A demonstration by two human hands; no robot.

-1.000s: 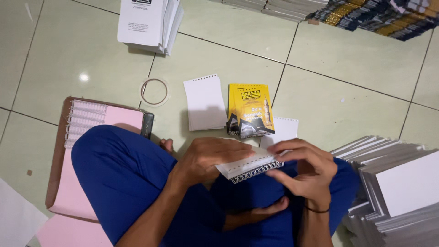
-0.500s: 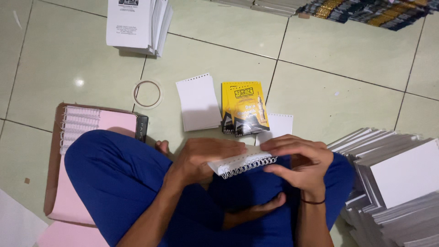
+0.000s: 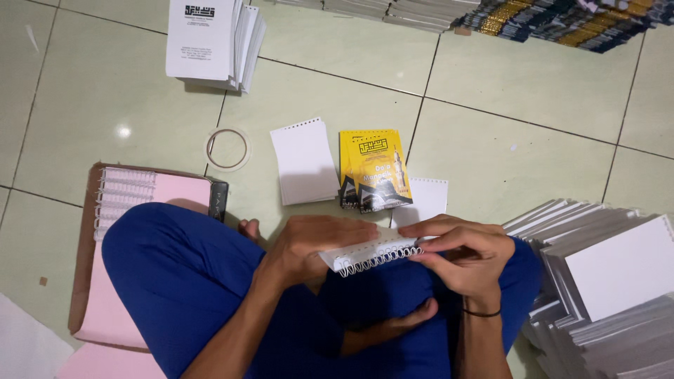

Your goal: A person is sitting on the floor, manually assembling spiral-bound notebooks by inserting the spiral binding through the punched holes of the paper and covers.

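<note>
Over the lap, the left hand (image 3: 309, 245) lies flat on a small white booklet (image 3: 368, 253), gripping it, while the right hand (image 3: 467, 256) pinches its wire spiral binding (image 3: 379, 261) from three o'clock. On the floor (image 3: 505, 140) at twelve o'clock lie a yellow cover (image 3: 373, 168), a punched white sheet (image 3: 303, 160) and a tape ring (image 3: 227, 149); stacked white pads (image 3: 611, 281) sit at three o'clock.

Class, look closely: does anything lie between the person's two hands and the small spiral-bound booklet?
No. Both the left hand and the right hand already grip the booklet directly, over the lap.
</note>
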